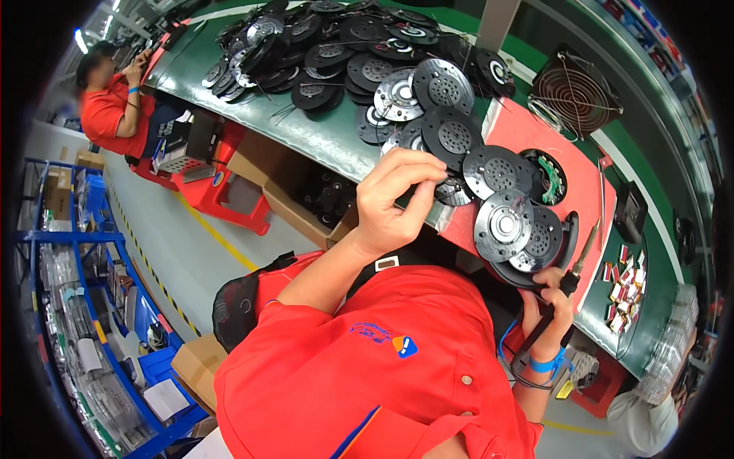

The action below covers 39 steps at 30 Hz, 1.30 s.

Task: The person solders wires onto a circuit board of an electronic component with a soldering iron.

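My left hand (394, 200) is raised over the bench's near edge, thumb and fingertips pinched together. What they hold, if anything, is too small to make out. Black round discs with silver centres (503, 224) lie just right of it, overlapping one another. My right hand (556, 297) is closed round a soldering iron (570, 281), whose metal shaft points up and away over the red mat (516, 122). Close to the right fingers is the rim of a black disc (535, 245). A round black housing with a green circuit board (552, 180) sits beyond.
A large heap of similar discs (329, 53) covers the green bench (252, 115). A fan with a wire guard (575, 93) stands at the far right; small red-and-white parts (627, 289) lie nearer. Left are a seated person (115, 115), a red stool (222, 195) and blue shelving (73, 237).
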### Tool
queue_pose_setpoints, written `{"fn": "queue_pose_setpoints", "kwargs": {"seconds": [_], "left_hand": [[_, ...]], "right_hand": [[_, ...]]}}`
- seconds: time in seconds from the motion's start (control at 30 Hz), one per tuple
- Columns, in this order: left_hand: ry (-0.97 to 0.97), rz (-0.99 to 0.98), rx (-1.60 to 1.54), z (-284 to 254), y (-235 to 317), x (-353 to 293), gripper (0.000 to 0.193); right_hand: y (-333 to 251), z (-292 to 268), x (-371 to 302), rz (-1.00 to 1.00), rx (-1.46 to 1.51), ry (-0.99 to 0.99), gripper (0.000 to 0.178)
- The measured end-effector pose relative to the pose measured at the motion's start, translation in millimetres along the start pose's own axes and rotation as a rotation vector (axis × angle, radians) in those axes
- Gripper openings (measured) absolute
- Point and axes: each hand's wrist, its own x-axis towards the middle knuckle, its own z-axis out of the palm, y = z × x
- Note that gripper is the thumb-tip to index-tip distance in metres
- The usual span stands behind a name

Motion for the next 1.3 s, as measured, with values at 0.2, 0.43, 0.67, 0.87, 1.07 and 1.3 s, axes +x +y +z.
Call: {"fn": "queue_pose_setpoints", "kwargs": {"seconds": [0.2,0.43,0.67,0.87,1.07,1.3], "left_hand": [[0.13,0.005,0.114,-24,-13,3,0.017],[0.128,-0.053,0.204,-15,-23,0,0.014],[0.017,-0.047,0.175,-9,-17,9,0.015],[-0.014,-0.08,0.136,0,-18,8,0.014],[-0.013,-0.103,0.156,-1,-17,7,0.014],[-0.267,0.2,0.267,17,13,50,0.022]], "right_hand": [[-11,-32,2,-0.053,-0.106,0.007,0.044],[-10,-83,4,0.015,-0.237,0.266,0.043],[17,-93,12,0.013,-0.368,0.266,0.049],[56,-108,22,0.056,-0.441,0.343,0.046],[72,-112,17,0.072,-0.477,0.377,0.041],[47,-105,8,-0.014,-0.418,0.278,0.043]]}}
